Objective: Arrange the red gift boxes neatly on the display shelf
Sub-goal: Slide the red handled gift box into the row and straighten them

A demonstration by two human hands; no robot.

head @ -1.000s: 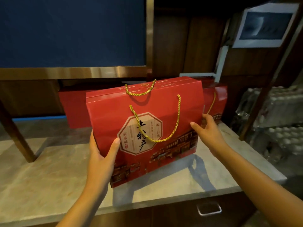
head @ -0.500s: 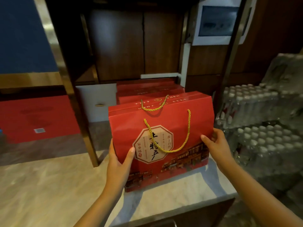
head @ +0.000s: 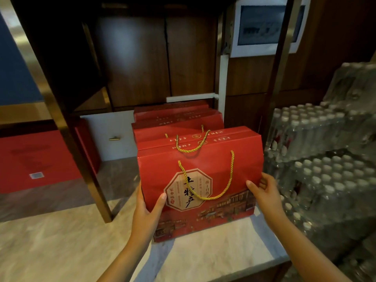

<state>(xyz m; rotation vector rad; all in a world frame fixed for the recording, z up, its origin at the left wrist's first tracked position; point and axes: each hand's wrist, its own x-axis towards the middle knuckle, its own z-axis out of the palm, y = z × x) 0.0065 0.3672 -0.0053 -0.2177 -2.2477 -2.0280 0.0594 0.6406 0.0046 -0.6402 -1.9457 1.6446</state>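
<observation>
A red gift box (head: 205, 169) with gold rope handles and an octagonal label stands upright on the marble shelf top (head: 61, 247), near its right end. My left hand (head: 147, 210) grips its lower left edge, thumb on the front face. My right hand (head: 264, 192) holds its right side. Directly behind it stand several more red gift boxes (head: 177, 121) in a row, reaching back to the wooden wall. Another red box (head: 36, 159) lies further left, behind a slanted post.
A dark slanted shelf post (head: 87, 169) rises left of the row. A white drawer front (head: 112, 137) sits behind it. Stacked shrink-wrapped water bottles (head: 329, 169) fill the right. The shelf's right edge (head: 282, 257) is close to the held box.
The view swung right and the held box travelled to the right end of the shelf, lining up in front of the row of boxes. Both hands kept their grip.
</observation>
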